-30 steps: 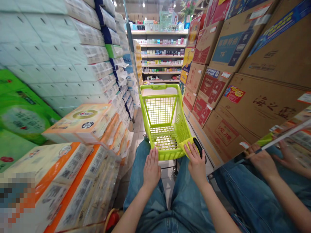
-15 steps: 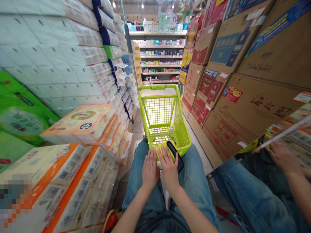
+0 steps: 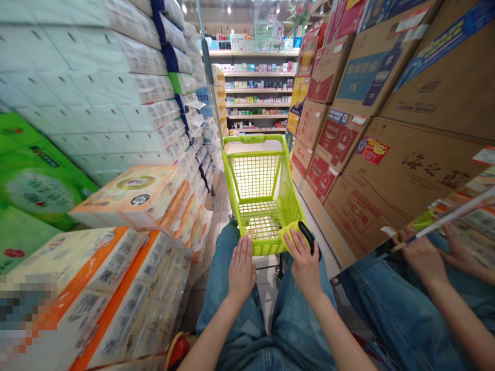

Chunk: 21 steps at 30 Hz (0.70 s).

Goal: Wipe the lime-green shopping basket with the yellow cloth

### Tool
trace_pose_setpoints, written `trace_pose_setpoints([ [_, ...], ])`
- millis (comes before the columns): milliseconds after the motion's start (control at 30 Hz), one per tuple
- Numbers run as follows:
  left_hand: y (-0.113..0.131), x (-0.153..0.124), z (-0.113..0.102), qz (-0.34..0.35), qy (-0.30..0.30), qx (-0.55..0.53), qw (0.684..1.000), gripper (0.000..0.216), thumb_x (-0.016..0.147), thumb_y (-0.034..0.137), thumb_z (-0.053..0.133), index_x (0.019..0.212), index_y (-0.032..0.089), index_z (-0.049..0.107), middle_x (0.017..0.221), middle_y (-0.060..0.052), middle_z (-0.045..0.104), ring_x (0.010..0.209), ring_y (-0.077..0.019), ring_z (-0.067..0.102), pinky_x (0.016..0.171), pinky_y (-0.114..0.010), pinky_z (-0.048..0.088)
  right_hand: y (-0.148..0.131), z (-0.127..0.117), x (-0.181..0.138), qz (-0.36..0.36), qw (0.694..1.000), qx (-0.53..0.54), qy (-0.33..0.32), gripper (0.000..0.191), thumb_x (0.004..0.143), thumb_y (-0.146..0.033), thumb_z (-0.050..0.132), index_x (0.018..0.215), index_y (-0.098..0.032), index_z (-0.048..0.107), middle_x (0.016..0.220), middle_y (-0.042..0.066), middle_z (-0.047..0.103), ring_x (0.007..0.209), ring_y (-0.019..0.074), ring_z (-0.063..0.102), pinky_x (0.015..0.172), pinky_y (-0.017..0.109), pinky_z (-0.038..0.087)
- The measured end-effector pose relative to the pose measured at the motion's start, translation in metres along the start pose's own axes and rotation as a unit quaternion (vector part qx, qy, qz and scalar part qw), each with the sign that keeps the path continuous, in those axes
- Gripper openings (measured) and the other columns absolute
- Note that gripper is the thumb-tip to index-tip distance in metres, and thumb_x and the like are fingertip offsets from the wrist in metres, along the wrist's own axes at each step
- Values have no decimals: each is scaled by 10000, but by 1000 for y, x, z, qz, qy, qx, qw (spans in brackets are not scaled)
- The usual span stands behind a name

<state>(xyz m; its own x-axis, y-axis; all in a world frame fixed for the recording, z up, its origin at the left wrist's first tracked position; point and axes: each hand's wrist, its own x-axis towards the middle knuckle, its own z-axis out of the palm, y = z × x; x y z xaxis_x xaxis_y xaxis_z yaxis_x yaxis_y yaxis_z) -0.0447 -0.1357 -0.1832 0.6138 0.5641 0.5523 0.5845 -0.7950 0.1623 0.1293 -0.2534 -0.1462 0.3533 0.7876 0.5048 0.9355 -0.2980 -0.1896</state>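
A lime-green shopping cart basket (image 3: 284, 198) with mesh walls stands in front of my knees. My right hand (image 3: 305, 265) presses a yellow cloth (image 3: 294, 226) with a thick black edge against the basket's near right corner, fingers bent over it. My left hand (image 3: 242, 270) rests with fingers outstretched and side by side at the near rim, left of the middle. Nothing shows in my left hand; its palm faces down and is hidden. Inside the basket, only the bare grid floor and walls show.
Stacked white tissue packs (image 3: 93, 98) and orange-striped packs (image 3: 127, 198) rise on the left. Brown cartons (image 3: 386, 170) line the right side, with a mirror surface at lower right reflecting my arms. Stocked shelves (image 3: 257, 91) cross the far end. A grey pole (image 3: 207, 62) stands beside the cart.
My right hand has slid right along the near rim, carrying the yellow cloth to the corner. My left hand stays almost in place, so the hands are farther apart.
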Motion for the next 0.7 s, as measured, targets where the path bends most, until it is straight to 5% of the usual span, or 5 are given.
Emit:
trace_pose_setpoints([
  [133, 1, 0, 0, -5, 7, -11, 1000, 913, 780, 16, 455, 1573, 139, 18, 1605, -121, 292, 1502, -251, 208, 1191, -462, 323, 14, -2, 4, 37, 999, -27, 18, 867, 775, 6, 376, 1559, -327, 214, 1561, 26, 407, 1467, 195, 308, 1203, 541, 134],
  [300, 2, 0, 1, -13, 10, -19, 1000, 921, 769, 21, 454, 1575, 152, 27, 1606, -113, 294, 1499, -252, 220, 1189, -463, 327, -24, 9, 6, 82, 996, -6, 32, 873, 764, -2, 387, 1573, -264, 189, 1593, 74, 339, 1490, 247, 253, 1194, 580, 101],
  [533, -1, 0, 1, -1, 11, -7, 1000, 882, 811, 51, 430, 1574, 158, 0, 1598, -126, 311, 1498, -244, 227, 1183, -456, 334, -93, 21, 11, -7, 998, 52, -19, 755, 813, -13, 387, 1532, -235, 319, 1593, 41, 341, 1499, 187, 221, 1216, 508, -39],
  [700, 0, 0, -1, -3, 8, 6, 1000, 892, 802, 45, 435, 1572, 146, -4, 1592, -134, 321, 1498, -243, 226, 1183, -452, 336, -84, 16, 11, -48, 996, 64, -37, 760, 820, -2, 394, 1529, -264, 319, 1580, 40, 366, 1494, 164, 231, 1207, 507, -93],
])
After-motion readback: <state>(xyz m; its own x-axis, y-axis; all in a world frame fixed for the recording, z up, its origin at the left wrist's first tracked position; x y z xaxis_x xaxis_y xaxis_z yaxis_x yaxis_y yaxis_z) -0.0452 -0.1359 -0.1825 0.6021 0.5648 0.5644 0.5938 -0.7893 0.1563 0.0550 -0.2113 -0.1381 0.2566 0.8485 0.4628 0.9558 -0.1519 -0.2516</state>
